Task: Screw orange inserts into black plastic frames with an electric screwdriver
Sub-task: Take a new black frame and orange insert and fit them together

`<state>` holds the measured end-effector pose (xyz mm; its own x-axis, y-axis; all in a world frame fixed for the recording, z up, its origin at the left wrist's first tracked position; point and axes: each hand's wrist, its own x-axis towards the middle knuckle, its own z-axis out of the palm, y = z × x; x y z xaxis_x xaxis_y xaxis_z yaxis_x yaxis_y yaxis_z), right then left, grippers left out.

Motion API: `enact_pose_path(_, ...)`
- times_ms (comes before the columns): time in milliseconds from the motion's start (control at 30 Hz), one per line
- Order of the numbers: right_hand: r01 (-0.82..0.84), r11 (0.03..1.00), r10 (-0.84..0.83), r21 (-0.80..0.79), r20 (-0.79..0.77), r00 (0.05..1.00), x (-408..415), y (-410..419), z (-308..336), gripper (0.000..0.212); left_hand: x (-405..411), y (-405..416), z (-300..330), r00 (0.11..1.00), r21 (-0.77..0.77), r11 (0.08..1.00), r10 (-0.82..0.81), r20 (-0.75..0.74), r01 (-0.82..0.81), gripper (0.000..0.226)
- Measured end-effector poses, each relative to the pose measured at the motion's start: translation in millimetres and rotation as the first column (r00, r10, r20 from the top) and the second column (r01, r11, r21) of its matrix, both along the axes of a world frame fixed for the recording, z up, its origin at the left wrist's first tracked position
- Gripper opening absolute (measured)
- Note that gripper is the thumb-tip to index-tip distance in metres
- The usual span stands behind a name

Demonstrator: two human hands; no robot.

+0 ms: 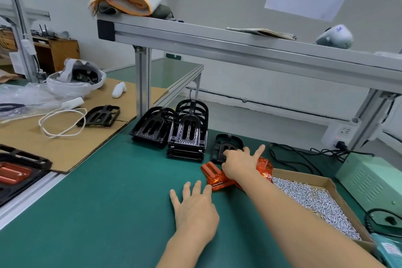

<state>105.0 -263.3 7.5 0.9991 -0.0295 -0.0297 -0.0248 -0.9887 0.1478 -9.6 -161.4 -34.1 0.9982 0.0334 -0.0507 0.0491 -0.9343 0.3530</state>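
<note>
Hands both over the green tabletop. I see the left hand lying flat, its grip spread, one fingertip touching an orange insert. The right hand reaches to a single black frame, fingers curled on its near edge, index finger straight. Two stacks of frames stand just left. A cardboard tray of screws sits right.

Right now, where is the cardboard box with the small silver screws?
In the head view, the cardboard box of screws sits on the green mat at the right, just right of the orange inserts and the right forearm, beside the pale green power unit.
</note>
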Motion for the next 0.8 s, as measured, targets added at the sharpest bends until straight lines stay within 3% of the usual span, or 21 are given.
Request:
enact_pose_path(200,0.036,0.998,-0.033,-0.045,0.068,0.997,11,4,-2,0.035,0,3,2,1.0,-0.053,0.999,0.007,0.012,-0.006,0.049)
enact_pose_path(500,-0.171,0.969,0.212,-0.18,0.241,0.947,13,-3,-11,0.022,-1,5,4,1.0,-0.124,0.992,0.009,0.018,-0.007,0.046)
enact_pose_path(633,-0.197,0.979,0.202,-0.051,0.355,0.913,10,-15,-10,0.02,-2,5,6,1.0,-0.125,0.992,0.008,0.012,-0.007,0.045)
enact_pose_path(800,-0.295,0.916,0.122,0.271,0.514,0.849,3,-35,0,0.026,-1,5,7,0.999,-0.167,0.986,0.025,0.019,-0.022,0.045)
